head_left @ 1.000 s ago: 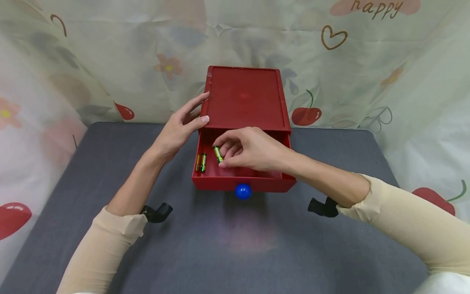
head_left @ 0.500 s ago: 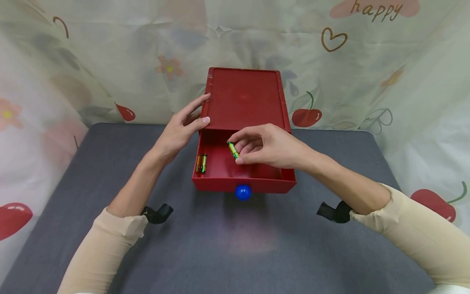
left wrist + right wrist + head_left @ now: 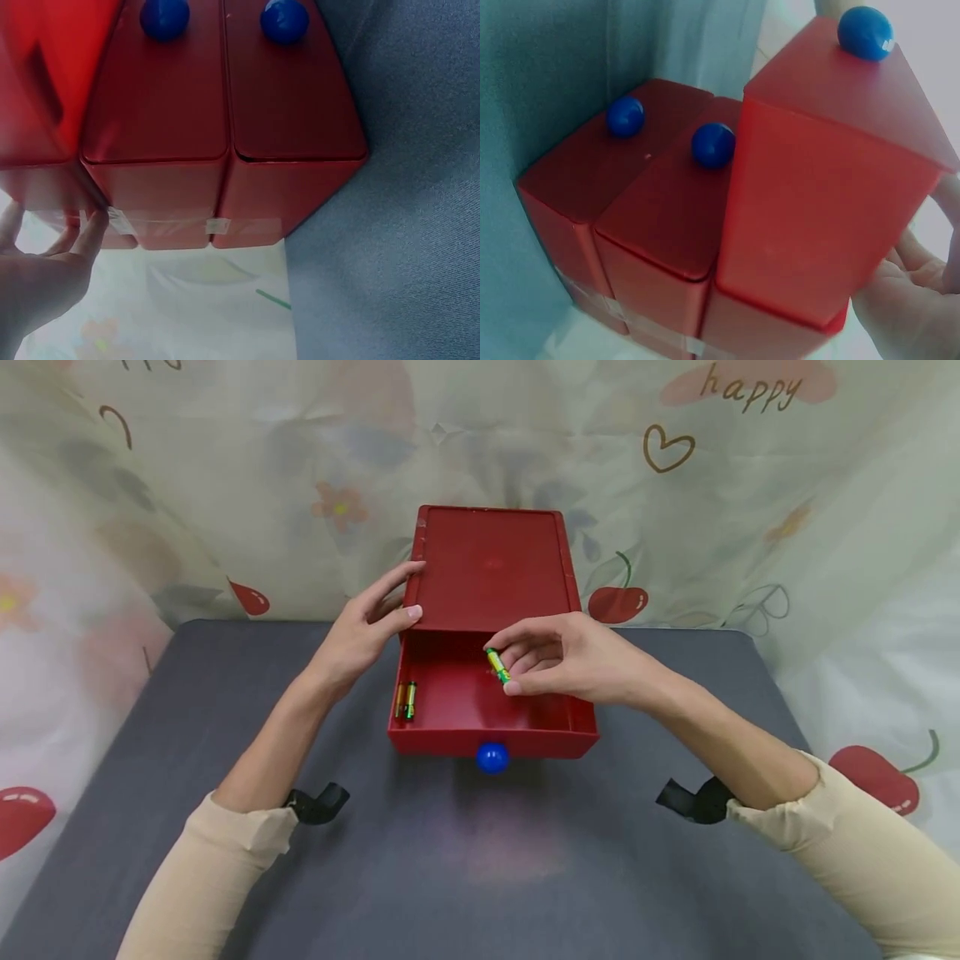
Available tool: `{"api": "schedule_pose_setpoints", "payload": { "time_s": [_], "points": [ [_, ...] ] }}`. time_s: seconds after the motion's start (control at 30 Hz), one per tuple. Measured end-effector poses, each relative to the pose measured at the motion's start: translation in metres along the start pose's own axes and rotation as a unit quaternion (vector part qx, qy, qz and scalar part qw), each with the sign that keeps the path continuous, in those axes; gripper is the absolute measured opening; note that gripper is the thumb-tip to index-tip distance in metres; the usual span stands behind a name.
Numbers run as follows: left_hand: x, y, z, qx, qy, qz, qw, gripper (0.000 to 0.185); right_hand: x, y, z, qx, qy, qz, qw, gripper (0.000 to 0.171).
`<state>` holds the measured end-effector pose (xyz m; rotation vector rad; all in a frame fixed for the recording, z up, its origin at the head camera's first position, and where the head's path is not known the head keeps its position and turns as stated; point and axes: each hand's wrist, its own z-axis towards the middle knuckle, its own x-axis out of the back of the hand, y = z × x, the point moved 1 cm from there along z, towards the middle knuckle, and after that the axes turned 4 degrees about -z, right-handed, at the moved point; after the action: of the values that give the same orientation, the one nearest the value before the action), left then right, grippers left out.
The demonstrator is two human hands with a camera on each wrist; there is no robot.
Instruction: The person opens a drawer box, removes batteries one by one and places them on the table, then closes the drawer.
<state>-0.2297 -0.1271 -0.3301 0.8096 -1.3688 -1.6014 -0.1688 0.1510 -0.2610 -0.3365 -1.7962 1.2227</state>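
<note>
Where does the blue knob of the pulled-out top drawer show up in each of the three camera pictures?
Head view: the blue knob sits low at the centre, on the front of the open drawer.
Left wrist view: not clearly in it; the two knobs at the top edge belong to the closed drawers.
Right wrist view: the knob is at the top right, on the drawer that juts out.
Shared landmark: the red drawer box.
</note>
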Motion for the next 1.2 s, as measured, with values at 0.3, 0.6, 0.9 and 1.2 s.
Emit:
{"api": "schedule_pose_setpoints", "payload": {
  "time_s": [0.3,0.6,0.9,1.2],
  "points": [
    [-0.005,-0.004,0.001,0.011,-0.001,0.001,0.9999,0.053,0.017,0.013,-0.019,-0.02,0.034,0.034,0.999,0.041],
    [-0.004,-0.004,0.001,0.011,0.007,-0.006,0.9999,0.053,0.033,0.024,-0.032,-0.03,0.048,0.042,0.998,0.043],
    [-0.002,-0.001,-0.003,0.013,0.012,-0.006,0.9998,0.053,0.042,0.036,-0.042,-0.018,0.069,0.051,0.996,0.042],
    [-0.001,-0.002,-0.003,0.011,0.014,-0.007,0.9998,0.053,0.053,0.058,-0.054,-0.031,0.103,0.045,0.993,0.044]
  ]
}}
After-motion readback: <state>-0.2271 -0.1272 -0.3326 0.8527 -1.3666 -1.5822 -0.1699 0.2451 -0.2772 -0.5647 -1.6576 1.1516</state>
